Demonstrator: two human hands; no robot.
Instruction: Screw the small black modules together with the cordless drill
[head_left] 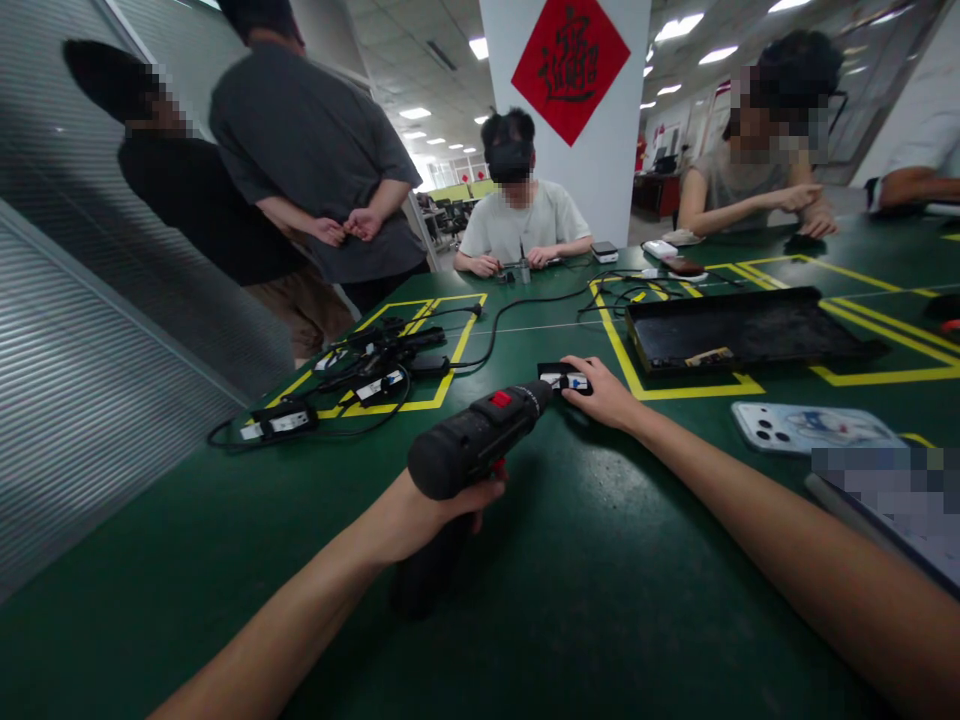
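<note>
Mid-frame, left fingers [484,492] grip a drill [480,435] aimed at a box [561,379] right fingers [582,364] clasp, drill work seemingly unfinished.

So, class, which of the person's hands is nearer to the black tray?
Right. The right hand is to the left of the black tray, apart from it; the left hand, gripping the drill, is farther left and closer to the camera.

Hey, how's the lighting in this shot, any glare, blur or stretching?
All in the head view: ceiling lights blown out white; glare on the table near the right hand; the drill fairly crisp, its grip in shadow; distant chairs softer; wide-angle stretching toward the edges, as at the blinds; some patches pixelated.
</note>
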